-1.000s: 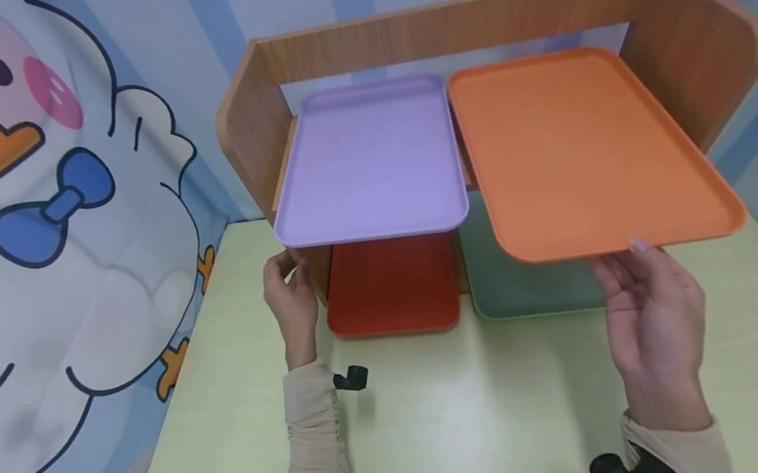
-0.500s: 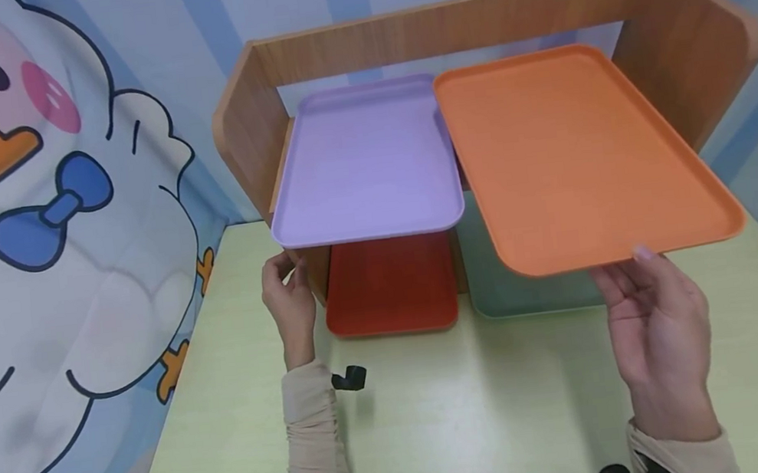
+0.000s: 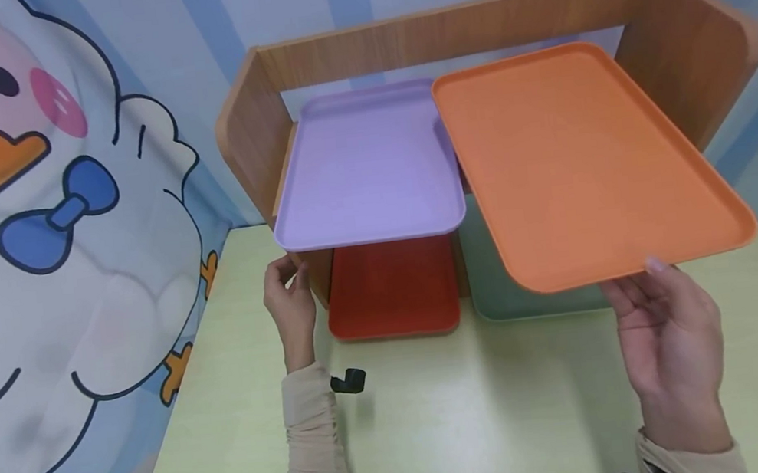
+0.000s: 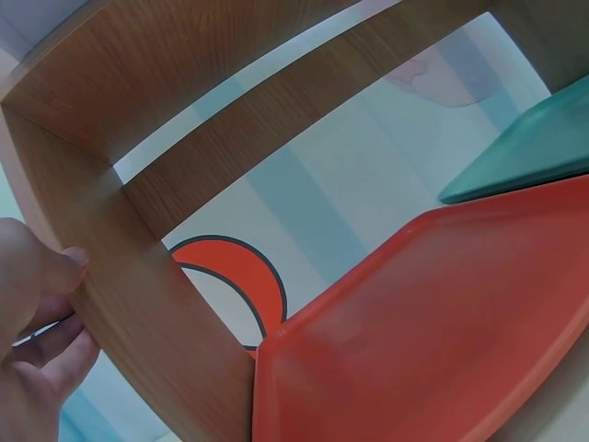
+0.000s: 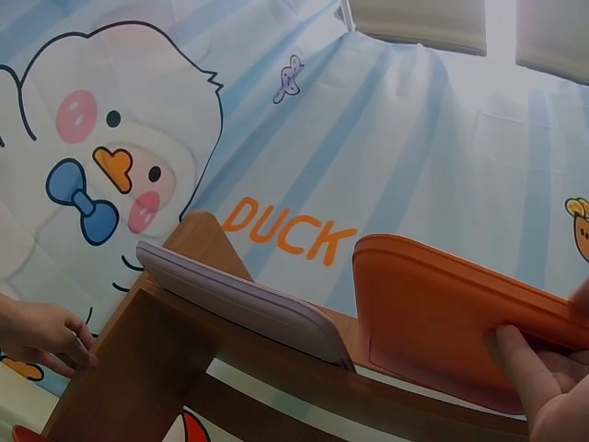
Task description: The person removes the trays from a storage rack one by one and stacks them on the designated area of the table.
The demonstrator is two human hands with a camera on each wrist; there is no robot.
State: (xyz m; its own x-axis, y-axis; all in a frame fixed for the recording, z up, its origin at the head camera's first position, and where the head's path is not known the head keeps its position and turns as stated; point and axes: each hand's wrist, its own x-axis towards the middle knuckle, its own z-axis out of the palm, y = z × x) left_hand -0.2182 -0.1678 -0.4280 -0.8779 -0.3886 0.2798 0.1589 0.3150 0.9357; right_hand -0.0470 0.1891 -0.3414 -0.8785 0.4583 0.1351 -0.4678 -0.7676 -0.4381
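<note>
An orange tray (image 3: 594,168) is held at its near edge by my right hand (image 3: 675,352), thumb at the rim and fingers underneath. It slants over the right half of the wooden shelf (image 3: 455,34), its left edge beside a purple tray (image 3: 368,168) lying on the upper level. My left hand (image 3: 292,307) grips the edge of the shelf's left side panel (image 4: 138,285), thumb on one face. Below, a red tray (image 3: 391,289) lies on the lower left, and a green tray (image 3: 538,297) on the lower right is partly hidden under the orange one.
The shelf stands on a pale table (image 3: 482,426) against a blue striped backdrop. A duck drawing (image 3: 73,299) covers the left wall. A black wrist mount (image 3: 349,381) sticks out from the left sleeve.
My right hand has drawn the orange tray toward me, and its far left corner has shifted left against the purple tray. My left hand has stayed on the side panel.
</note>
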